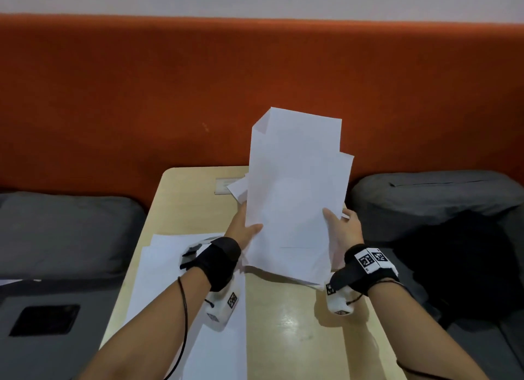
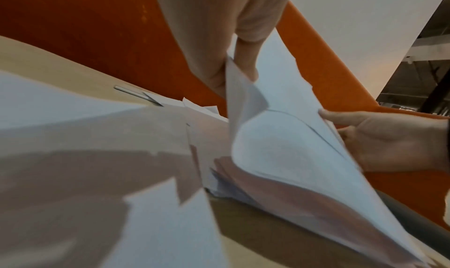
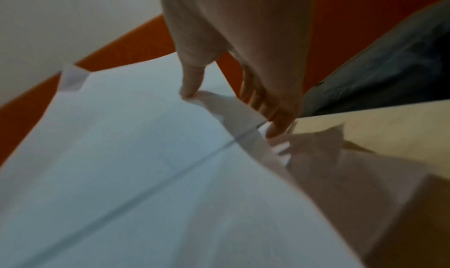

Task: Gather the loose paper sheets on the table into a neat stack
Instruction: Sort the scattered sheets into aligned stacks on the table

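Observation:
A bundle of white paper sheets (image 1: 295, 198) stands nearly upright over the table, its lower edge on the tabletop and its top edges uneven. My left hand (image 1: 245, 223) grips the bundle's left edge, thumb in front; the left wrist view shows this hand (image 2: 228, 64) pinching the sheets (image 2: 287, 141). My right hand (image 1: 341, 223) grips the right edge, and in the right wrist view the right hand (image 3: 233, 91) pinches the sheets (image 3: 136, 156). More loose sheets (image 1: 192, 308) lie flat at the table's near left, under my left forearm. A few sheets (image 1: 238, 188) lie behind the bundle.
The beige table (image 1: 297, 328) is narrow, with grey seat cushions (image 1: 62, 232) on both sides and an orange backrest (image 1: 170, 90) behind. A black bag (image 1: 459, 263) lies on the right cushion. A dark flat device (image 1: 45, 320) sits at the lower left.

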Available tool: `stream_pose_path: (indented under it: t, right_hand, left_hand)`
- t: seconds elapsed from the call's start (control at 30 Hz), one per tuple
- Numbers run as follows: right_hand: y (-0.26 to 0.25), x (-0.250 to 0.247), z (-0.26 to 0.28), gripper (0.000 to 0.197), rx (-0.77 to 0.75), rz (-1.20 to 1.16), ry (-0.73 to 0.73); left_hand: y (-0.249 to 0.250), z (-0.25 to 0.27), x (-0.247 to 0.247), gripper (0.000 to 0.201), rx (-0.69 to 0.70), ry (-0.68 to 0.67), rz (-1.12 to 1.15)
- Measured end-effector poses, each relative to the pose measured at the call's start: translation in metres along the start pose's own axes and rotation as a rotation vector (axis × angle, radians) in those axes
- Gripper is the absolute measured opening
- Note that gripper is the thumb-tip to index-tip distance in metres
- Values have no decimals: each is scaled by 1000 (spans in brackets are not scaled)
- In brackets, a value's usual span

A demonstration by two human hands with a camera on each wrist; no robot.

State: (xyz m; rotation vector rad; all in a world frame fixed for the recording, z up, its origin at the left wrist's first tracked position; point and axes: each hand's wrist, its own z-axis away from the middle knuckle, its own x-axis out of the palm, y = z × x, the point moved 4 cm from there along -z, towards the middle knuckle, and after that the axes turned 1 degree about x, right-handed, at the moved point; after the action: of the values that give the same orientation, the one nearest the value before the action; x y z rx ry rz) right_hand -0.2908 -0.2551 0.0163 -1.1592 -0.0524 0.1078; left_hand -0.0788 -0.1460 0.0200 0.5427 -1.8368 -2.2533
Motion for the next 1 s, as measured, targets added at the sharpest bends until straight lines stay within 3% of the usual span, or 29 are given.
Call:
stream_pose_path:
  t: [0.1, 0.23, 0.3, 0.53, 0.67, 0.8, 1.0]
  right_hand:
    - [-16, 10, 13, 39, -23, -150, -172]
    - [-26, 12, 17, 45, -110, -93, -233]
    - [-33, 13, 22, 44, -161, -25, -251]
    - [-53, 9, 42, 34, -276, 67, -286]
    - [-73, 6, 55, 25, -377, 11, -276]
    - [-91, 3, 61, 28, -443, -53, -255]
    - [-97, 2, 69, 24, -480, -92, -255]
  left_hand:
    - [-6, 9, -4, 63, -21, -59, 45]
    - [-11, 21, -6, 47, -58, -48, 147]
    - [-1, 25, -10, 39, -4, -7, 198]
    - [60, 21, -31, 24, 231, 264, 214]
    - [92, 23, -34, 25, 312, 283, 278]
    - [114, 29, -32, 23, 410, 231, 315]
    - [121, 32, -30, 14, 459, 216, 219]
